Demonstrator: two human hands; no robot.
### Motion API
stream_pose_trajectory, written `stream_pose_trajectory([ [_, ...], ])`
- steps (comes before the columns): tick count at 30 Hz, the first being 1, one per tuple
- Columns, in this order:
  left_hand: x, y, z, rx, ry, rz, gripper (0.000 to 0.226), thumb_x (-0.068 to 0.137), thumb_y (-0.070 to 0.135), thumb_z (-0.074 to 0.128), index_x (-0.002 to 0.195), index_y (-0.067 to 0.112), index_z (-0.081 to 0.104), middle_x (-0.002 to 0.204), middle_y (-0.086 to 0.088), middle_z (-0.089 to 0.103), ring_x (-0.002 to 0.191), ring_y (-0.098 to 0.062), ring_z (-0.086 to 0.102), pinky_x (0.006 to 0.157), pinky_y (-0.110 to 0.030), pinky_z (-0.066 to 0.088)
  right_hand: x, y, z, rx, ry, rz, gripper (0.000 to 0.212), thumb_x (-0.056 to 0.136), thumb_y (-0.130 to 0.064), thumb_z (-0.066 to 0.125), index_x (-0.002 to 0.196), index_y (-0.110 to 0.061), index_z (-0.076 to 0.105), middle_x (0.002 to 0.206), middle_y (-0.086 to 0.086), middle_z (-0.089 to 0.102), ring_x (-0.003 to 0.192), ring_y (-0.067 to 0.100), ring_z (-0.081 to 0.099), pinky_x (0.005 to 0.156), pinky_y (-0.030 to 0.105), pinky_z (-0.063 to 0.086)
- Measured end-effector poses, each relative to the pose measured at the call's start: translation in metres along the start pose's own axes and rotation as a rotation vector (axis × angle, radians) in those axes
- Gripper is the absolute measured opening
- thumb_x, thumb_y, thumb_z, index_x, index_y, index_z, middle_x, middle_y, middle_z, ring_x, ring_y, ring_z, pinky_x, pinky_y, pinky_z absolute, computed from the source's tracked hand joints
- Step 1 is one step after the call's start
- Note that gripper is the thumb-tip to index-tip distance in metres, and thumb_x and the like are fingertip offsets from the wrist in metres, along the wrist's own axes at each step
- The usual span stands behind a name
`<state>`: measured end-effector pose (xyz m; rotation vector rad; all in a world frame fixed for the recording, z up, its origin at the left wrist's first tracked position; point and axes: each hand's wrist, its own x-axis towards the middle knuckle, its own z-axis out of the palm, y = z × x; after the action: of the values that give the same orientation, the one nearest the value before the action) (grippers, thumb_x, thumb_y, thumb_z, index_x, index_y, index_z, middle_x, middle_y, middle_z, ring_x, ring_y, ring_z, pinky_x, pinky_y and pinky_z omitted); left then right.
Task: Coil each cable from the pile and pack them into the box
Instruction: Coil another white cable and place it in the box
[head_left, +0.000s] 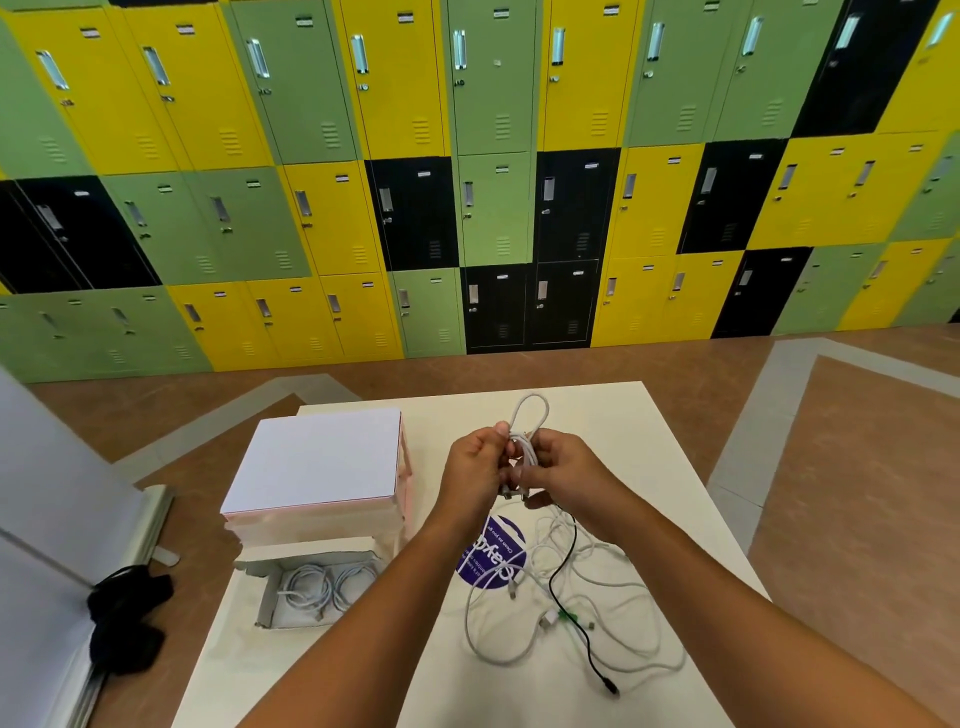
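Left hand (475, 467) and right hand (563, 475) gripped a half-coiled white cable (527, 415); left of them the box (270, 605) held two coils (324, 587), beneath them a tangled pile (587, 597) remained.

- Illumination was bright, even and diffuse; shadows on the counter (649, 467) were faint.
- Locker handles (460, 49) showed glare.
- Wide-angle distortion bowed the lockers (156, 104) toward the edges; detail was slightly soft.
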<state>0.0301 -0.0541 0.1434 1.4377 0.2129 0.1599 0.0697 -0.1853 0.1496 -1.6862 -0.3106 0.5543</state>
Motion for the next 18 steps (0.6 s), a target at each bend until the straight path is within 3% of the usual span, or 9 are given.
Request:
stream_pose_trajectory([
  [4,-0.004,-0.002,-0.001,0.144,0.009,0.044,0.04,0.107,0.026,0.042,0.076,0.008,0.059,0.046,0.012,0.048,0.044,-0.006,0.038,0.047,-0.02,0.039,0.001,-0.007,-0.004,-0.095,-0.024,0.154,0.033,0.085,0.008,0.064,0.114,-0.009,0.065,0.086,0.015,0.064,0.074,0.024,0.067,0.063,0.031,0.055],
  [8,0.005,-0.006,-0.008,0.13,0.107,0.038,0.038,0.106,0.028,0.045,0.075,0.008,0.054,0.048,0.011,0.041,0.046,-0.009,0.036,0.048,-0.023,0.038,-0.005,-0.007,-0.007,-0.226,-0.164,0.322,0.04,0.08,0.015,0.064,0.116,-0.003,0.059,0.075,0.021,0.066,0.056,0.024,0.063,0.06,0.032,0.055],
  [11,0.021,-0.003,-0.023,-0.019,0.208,-0.038,0.035,0.105,0.027,0.047,0.076,0.01,0.055,0.049,0.01,0.039,0.045,-0.008,0.033,0.053,-0.028,0.039,-0.016,0.001,-0.007,-0.4,-0.321,0.314,0.029,0.08,0.017,0.059,0.101,-0.002,0.068,0.074,0.013,0.065,0.059,0.018,0.061,0.061,0.031,0.056],
  [14,0.021,0.0,-0.025,-0.09,0.17,-0.063,0.034,0.106,0.025,0.046,0.078,0.008,0.055,0.049,0.009,0.037,0.044,-0.008,0.032,0.054,-0.031,0.039,-0.019,0.002,-0.008,-0.577,-0.333,0.265,0.025,0.081,0.011,0.059,0.088,-0.008,0.073,0.075,0.007,0.066,0.066,0.015,0.061,0.063,0.026,0.055],
  [16,0.018,-0.001,-0.02,-0.066,0.144,-0.051,0.034,0.106,0.026,0.045,0.078,0.008,0.055,0.05,0.008,0.036,0.045,-0.009,0.032,0.055,-0.03,0.041,-0.015,-0.003,-0.009,-0.699,-0.378,0.271,0.021,0.081,0.005,0.064,0.089,-0.009,0.075,0.079,0.008,0.068,0.067,0.014,0.059,0.061,0.025,0.051],
  [18,0.018,-0.003,-0.015,-0.02,0.12,-0.026,0.036,0.106,0.027,0.045,0.077,0.009,0.055,0.051,0.008,0.036,0.046,-0.009,0.033,0.055,-0.03,0.042,-0.013,-0.007,-0.011,-0.666,-0.416,0.261,0.015,0.083,-0.005,0.07,0.098,-0.008,0.074,0.085,0.007,0.069,0.071,0.014,0.06,0.061,0.024,0.048],
])
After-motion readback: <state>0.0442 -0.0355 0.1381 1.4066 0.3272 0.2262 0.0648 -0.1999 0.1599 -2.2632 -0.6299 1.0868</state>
